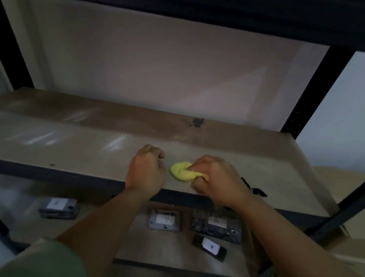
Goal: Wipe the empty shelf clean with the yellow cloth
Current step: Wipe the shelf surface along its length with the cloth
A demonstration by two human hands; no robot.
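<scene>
Yellow crumpled cloth (182, 170) bunched in clenched right hand (219, 178), pressed on grey flat shelf board (58, 144) near front edge; left hand (146, 168) curled, holding nothing, rested just beside cloth.

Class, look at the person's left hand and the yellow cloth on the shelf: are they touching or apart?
Apart. The head view shows a strip of bare shelf between the left hand and the yellow cloth, which is bunched in the right hand.

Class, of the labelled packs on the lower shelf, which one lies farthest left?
The lone grey pack, set well apart from the three clustered under the right hand.
</scene>
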